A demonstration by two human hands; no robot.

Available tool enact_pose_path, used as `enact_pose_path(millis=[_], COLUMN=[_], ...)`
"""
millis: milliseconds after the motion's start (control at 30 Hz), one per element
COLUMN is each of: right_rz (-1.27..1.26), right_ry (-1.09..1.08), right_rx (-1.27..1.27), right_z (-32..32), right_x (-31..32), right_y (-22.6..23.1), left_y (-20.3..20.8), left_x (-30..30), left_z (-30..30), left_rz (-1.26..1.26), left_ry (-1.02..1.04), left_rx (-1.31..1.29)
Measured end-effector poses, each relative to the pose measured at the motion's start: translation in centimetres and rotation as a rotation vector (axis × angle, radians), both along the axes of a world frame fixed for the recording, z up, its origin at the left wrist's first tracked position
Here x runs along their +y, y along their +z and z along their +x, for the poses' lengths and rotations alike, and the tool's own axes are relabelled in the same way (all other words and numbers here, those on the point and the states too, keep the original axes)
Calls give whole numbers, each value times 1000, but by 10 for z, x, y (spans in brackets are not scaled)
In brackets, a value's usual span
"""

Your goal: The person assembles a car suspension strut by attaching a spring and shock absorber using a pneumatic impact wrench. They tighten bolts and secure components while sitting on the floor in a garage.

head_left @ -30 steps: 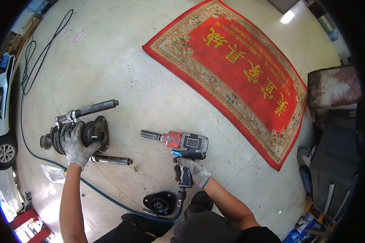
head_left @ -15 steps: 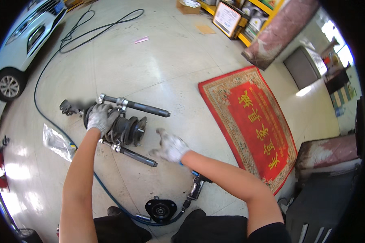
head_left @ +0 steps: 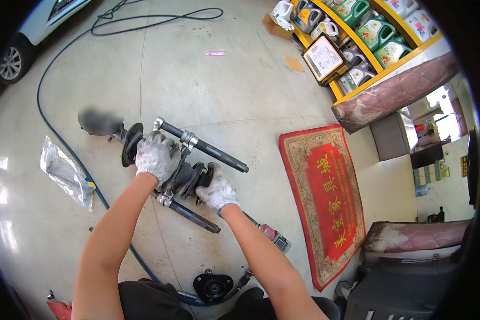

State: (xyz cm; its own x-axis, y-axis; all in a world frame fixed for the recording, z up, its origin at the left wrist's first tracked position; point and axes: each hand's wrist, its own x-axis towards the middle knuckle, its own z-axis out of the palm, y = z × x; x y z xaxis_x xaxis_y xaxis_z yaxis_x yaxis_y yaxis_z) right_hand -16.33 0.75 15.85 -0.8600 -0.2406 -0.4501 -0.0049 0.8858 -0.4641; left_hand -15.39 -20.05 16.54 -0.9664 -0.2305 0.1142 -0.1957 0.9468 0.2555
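Note:
A dark strut assembly with a coil spring (head_left: 182, 178) lies on the floor before me. Two spring compressors, one with a far rod (head_left: 213, 150) and one with a near rod (head_left: 194, 217), are clamped along its sides. My left hand (head_left: 157, 156), in a whitish work glove, is closed over the spring section beside the round black spring seat (head_left: 132, 145). At the opposite end, my gloved right hand (head_left: 217, 192) grips the strut's top end; its palm side is hidden. Between my legs, a black strut mount (head_left: 213, 287) rests on the floor.
A red cordless power tool (head_left: 274, 237) lies right of my right forearm. An air hose (head_left: 64, 128) loops along the left, past a clear plastic bag (head_left: 66, 170). A red rug (head_left: 325, 202), a yellow shelf of jugs (head_left: 376, 69) and a white car (head_left: 48, 21) surround the area.
My right hand has moved from open beside the strut to closed on its top end. My left hand stays on the spring section. The view has shifted, showing more of the shelf.

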Motion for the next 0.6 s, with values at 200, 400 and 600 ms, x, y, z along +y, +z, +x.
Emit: enact_pose_path(millis=[200,400,600], right_rz=[-19,-251,-546], right_ry=[-110,-276,-709], right_rx=[191,297,186], right_z=[17,34,24], right_x=[45,120,163], right_y=[-4,-44,-78], left_y=[-1,0,2], left_x=[-7,-6,5], left_z=[3,0,-4], left_rz=[55,22,-92], left_ry=[44,23,2], left_rx=[9,-48,-90])
